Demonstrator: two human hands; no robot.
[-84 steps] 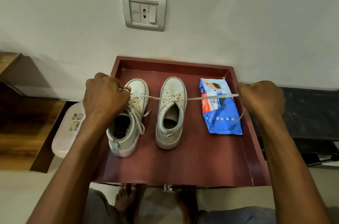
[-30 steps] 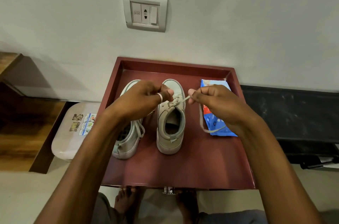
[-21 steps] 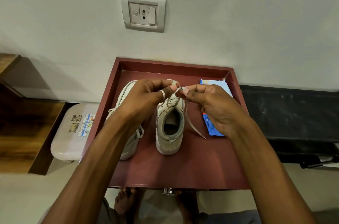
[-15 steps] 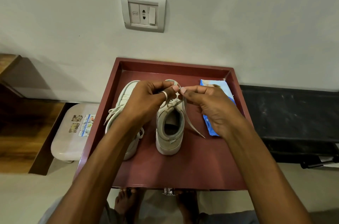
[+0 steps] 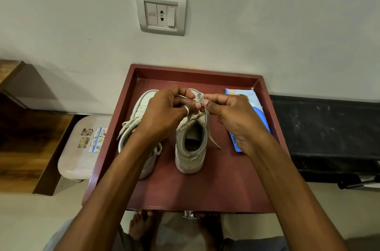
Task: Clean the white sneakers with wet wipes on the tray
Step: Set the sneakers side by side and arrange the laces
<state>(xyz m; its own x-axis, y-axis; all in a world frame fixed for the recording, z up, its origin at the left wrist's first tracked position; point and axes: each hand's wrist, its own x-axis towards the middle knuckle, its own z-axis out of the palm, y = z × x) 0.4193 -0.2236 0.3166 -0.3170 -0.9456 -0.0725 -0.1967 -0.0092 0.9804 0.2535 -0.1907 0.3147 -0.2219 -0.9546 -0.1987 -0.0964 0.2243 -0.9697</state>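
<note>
A: What had changed?

B: The lace, earlier stretched wide across the tray (image 5: 265, 94), was now gathered over the right sneaker (image 5: 191, 143); the left hand (image 5: 164, 115) and right hand (image 5: 234, 115) met there, fingers (image 5: 198, 104) pinched on the lace loop (image 5: 199, 96).

A: So no wiping yet?

B: Seemingly lace work. The wet wipes (image 5: 258, 110) lay untouched beside it. Both sneakers, including the left sneaker (image 5: 141, 106), ran lengthwise, toes toward the wall.
</note>
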